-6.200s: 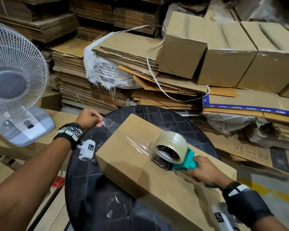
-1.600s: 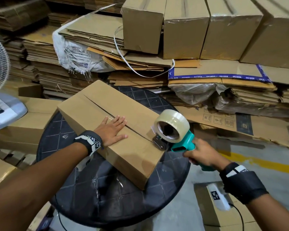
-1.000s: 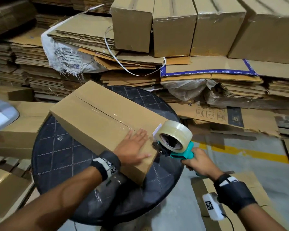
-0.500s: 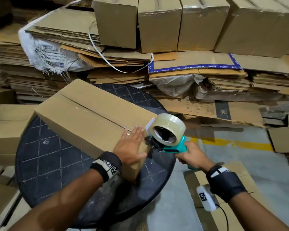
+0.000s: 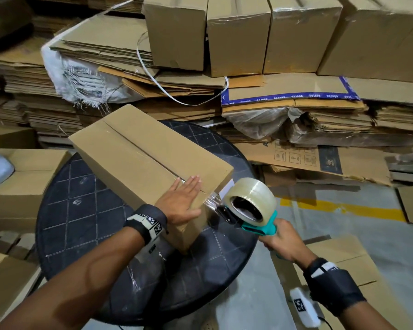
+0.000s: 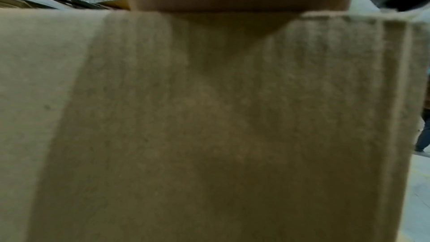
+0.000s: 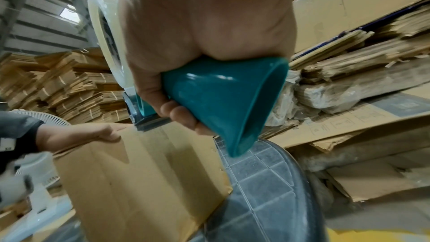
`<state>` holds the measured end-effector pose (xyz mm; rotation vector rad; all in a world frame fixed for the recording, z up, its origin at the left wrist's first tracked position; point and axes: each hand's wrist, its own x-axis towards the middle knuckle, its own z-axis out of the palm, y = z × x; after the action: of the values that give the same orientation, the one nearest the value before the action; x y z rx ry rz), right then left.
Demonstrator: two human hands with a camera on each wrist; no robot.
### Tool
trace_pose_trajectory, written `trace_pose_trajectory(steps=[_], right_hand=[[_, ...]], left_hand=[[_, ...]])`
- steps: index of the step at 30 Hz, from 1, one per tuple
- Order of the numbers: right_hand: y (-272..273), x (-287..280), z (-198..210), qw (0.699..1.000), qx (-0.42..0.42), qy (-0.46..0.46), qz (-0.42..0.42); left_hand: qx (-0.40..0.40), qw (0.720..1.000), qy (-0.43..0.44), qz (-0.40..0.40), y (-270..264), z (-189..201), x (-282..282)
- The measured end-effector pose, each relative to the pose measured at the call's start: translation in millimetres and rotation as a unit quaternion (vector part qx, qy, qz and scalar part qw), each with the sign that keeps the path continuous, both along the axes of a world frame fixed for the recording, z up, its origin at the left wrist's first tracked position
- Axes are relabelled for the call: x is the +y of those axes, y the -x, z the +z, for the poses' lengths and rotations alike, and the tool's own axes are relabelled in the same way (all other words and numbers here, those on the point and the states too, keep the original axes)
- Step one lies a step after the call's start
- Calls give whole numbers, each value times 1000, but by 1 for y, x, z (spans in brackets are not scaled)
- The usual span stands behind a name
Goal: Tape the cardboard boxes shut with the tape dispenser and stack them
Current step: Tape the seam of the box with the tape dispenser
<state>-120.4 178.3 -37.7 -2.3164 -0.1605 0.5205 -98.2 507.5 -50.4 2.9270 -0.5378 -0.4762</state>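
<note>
The cardboard box [image 5: 150, 160] lies on the round black table [image 5: 81, 210] with its long axis running from the far left toward the near right, so its near end comes out between the two hands. The left hand [image 5: 180, 201] lies flat on the top of that near end, fingers straight and together, pressing beside the centre seam. The right hand [image 5: 285, 244] is clenched round the teal handle of the tape dispenser [image 5: 250, 208], which hangs just off the box's near right edge; a short run of clear tape bridges from the dispenser's mouth to that edge. The right hand is therefore the one lined up with the seam, and the coming move likely turns on carrying the tape over the edge and down the end face, then cutting it. The box is plain brown, long and narrow, its flaps closed, with a glossy strip showing along the seam near the left hand; whether tape covers the far stretch cannot be told. Behind, taped boxes [image 5: 239, 36] stand in a row on flattened cardboard [image 5: 296, 110].
</note>
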Motion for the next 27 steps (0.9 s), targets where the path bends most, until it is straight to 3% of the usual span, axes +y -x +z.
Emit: trace_pose_trajectory(steps=[5, 15, 18, 27], right_hand=[[15, -16, -5, 1000, -5, 22, 6], [12, -10, -8, 981, -63, 162, 88], [3, 7, -10, 977, -56, 194, 71], [-8, 44, -17, 992, 5, 129, -13]], left_hand=[[-3, 1000, -16, -3, -1, -2, 1], [-8, 1000, -23, -4, 0, -4, -1], [-15, 1000, -24, -9, 2, -8, -2], [-6, 1000, -25, -2, -2, -9, 1]])
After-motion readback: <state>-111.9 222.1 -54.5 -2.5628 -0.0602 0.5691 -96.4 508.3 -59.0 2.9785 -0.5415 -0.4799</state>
